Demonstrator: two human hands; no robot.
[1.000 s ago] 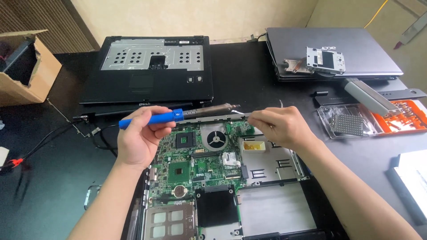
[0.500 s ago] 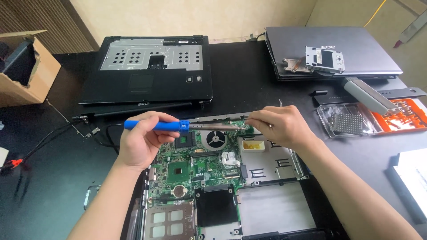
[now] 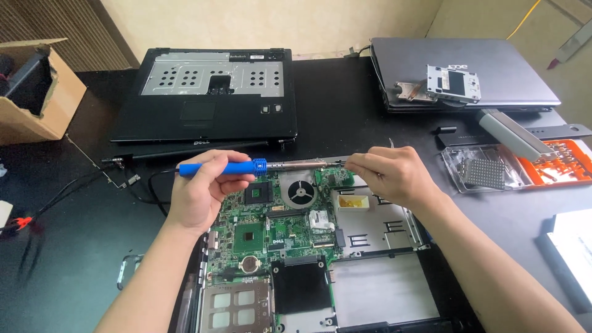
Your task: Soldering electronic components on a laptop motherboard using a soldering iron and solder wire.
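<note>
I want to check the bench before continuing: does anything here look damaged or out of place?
Nothing looks broken or spilled. The laptop lies opened with its board bare, loose parts sit on the closed laptop, and both hands, left hand and right hand, hold the blue tool level.

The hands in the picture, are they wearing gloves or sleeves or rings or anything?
No. The left hand and the right hand are both bare, with no gloves. No ring, watch or bracelet shows on either one. Both forearms are bare too, right down to the bottom edge of the picture, so no sleeve can be seen. The fingernails look short and unpainted.
</note>
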